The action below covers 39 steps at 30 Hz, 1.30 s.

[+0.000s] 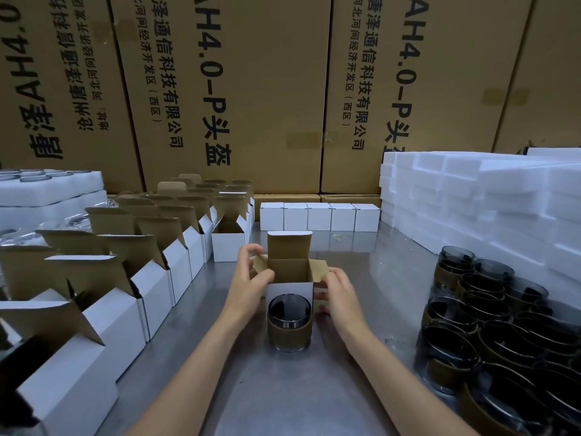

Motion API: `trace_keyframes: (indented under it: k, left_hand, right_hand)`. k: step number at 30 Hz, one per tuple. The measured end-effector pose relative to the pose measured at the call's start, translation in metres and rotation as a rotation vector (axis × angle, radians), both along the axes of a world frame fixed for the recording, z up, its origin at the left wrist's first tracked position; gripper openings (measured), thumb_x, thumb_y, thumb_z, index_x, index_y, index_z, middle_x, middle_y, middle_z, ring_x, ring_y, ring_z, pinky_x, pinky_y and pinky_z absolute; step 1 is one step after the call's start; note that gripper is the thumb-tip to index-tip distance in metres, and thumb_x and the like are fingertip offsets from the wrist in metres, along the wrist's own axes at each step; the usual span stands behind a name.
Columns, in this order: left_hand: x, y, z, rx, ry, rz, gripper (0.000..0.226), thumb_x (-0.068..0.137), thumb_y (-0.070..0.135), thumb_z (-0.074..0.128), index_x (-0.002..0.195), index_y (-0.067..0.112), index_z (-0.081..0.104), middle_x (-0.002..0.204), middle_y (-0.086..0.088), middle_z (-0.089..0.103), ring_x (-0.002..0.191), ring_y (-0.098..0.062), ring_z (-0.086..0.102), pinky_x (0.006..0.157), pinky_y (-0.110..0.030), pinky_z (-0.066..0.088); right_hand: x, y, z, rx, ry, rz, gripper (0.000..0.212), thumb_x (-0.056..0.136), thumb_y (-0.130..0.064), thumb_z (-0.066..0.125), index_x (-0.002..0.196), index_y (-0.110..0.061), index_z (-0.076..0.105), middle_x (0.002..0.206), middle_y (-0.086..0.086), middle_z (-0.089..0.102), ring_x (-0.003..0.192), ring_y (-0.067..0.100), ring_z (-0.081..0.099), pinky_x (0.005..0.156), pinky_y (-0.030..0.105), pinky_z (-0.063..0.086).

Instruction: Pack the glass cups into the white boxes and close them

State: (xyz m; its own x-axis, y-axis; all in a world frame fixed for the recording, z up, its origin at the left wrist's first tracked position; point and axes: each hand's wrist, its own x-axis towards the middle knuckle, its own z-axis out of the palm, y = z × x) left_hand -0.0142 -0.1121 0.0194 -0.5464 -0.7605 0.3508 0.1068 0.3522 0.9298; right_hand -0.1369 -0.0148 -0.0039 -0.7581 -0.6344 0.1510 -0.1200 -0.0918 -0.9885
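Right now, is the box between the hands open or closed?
Open: the white box has its top flap upright, side flaps spread, and the glass cup stands outside.

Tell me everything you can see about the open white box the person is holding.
The open white box is small, white cardboard outside and brown inside. It stands upright on the metal table, top open, lid flap up at the back, side flaps spread. The left hand pinches its left flap; the right hand holds its right side. A glass cup stands just in front.

Two bare forearms reaching forward and converging toward the middle, left hand (251, 275) raised slightly higher with fingers and thumb curled in a pinch, right hand (338, 289) fingers bent inward, gripping
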Motion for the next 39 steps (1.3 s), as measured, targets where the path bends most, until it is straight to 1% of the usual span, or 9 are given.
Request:
trace_keyframes:
  k: [2,6,10,13,18,24,29,33,39]
  left_hand:
    - [-0.004,-0.001,-0.001,-0.032,0.005,0.012,0.030,0.082,-0.001,0.051,0.093,0.026,0.048,0.089,0.006,0.048,0.088,-0.018,0.042,0.065,-0.024,0.041]
    - [-0.006,-0.005,0.005,0.035,-0.042,-0.003,0.044,0.079,-0.006,0.046,0.105,0.028,0.057,0.102,0.010,0.051,0.093,-0.018,0.048,0.072,-0.031,0.044]
    - [-0.003,-0.009,0.011,0.094,-0.107,-0.053,0.058,0.077,-0.007,0.043,0.116,0.035,0.056,0.095,0.003,0.050,0.077,-0.013,0.049,0.058,-0.024,0.045]
    - [-0.003,-0.010,0.013,0.083,-0.153,-0.066,0.063,0.078,-0.007,0.043,0.126,0.033,0.052,0.094,-0.002,0.047,0.076,-0.012,0.048,0.058,-0.021,0.042]
    - [-0.004,-0.011,0.012,0.075,-0.151,-0.074,0.062,0.081,-0.004,0.042,0.129,0.033,0.050,0.087,-0.002,0.045,0.072,-0.013,0.046,0.056,-0.022,0.041]
    - [-0.004,-0.009,0.007,0.006,-0.104,-0.031,0.058,0.073,0.011,0.051,0.127,0.031,0.053,0.101,-0.001,0.057,0.078,-0.014,0.053,0.064,-0.027,0.046]
    - [-0.005,-0.010,0.000,-0.124,-0.107,0.042,0.053,0.084,0.002,0.053,0.126,0.034,0.052,0.129,0.005,0.052,0.088,-0.025,0.055,0.071,-0.019,0.043]
    - [-0.004,-0.008,0.000,-0.154,-0.089,0.046,0.054,0.081,0.003,0.057,0.122,0.038,0.051,0.131,0.007,0.051,0.083,-0.009,0.053,0.074,-0.021,0.047]
    - [-0.005,-0.002,0.004,-0.036,-0.023,-0.014,0.047,0.072,0.025,0.068,0.118,0.019,0.059,0.114,-0.014,0.063,0.103,-0.021,0.060,0.090,-0.038,0.050]
  right_hand:
    - [0.000,0.000,0.000,-0.008,-0.009,0.000,0.016,0.094,-0.024,0.039,0.086,-0.028,0.053,0.082,-0.002,0.062,0.078,0.019,0.060,0.065,0.033,0.039]
    - [0.000,0.001,0.001,-0.014,-0.026,0.020,0.016,0.095,-0.023,0.039,0.091,-0.026,0.054,0.086,-0.001,0.063,0.079,0.019,0.060,0.065,0.033,0.041]
    - [0.001,0.003,0.007,-0.005,-0.061,0.042,0.016,0.095,-0.021,0.040,0.094,-0.026,0.055,0.086,-0.001,0.063,0.073,0.013,0.060,0.062,0.028,0.044]
    - [0.001,0.006,0.015,0.064,-0.021,0.039,0.020,0.094,-0.023,0.043,0.112,-0.024,0.052,0.105,-0.001,0.062,0.089,0.014,0.060,0.074,0.029,0.044]
    - [0.005,0.017,0.048,0.126,0.350,-0.107,0.045,0.089,-0.021,0.059,0.131,-0.022,0.043,0.128,-0.005,0.040,0.119,0.012,0.042,0.094,0.029,0.039]
    - [0.042,0.037,0.099,0.452,0.832,0.266,0.009,0.074,-0.040,0.067,0.070,-0.033,0.063,0.084,-0.015,0.063,0.086,0.005,0.056,0.074,0.029,0.050]
    - [0.067,0.037,0.089,0.919,1.147,0.469,0.023,0.075,-0.047,0.072,0.087,-0.027,0.066,0.093,-0.006,0.066,0.088,0.016,0.057,0.068,0.029,0.043]
    - [0.062,0.041,0.099,0.817,1.148,0.479,0.012,0.082,-0.038,0.069,0.081,-0.027,0.065,0.084,-0.005,0.063,0.083,0.017,0.057,0.067,0.027,0.040]
    - [0.033,0.051,0.131,0.269,0.900,0.281,0.008,0.085,-0.030,0.069,0.079,-0.033,0.065,0.067,-0.016,0.056,0.064,-0.003,0.048,0.059,0.019,0.036]
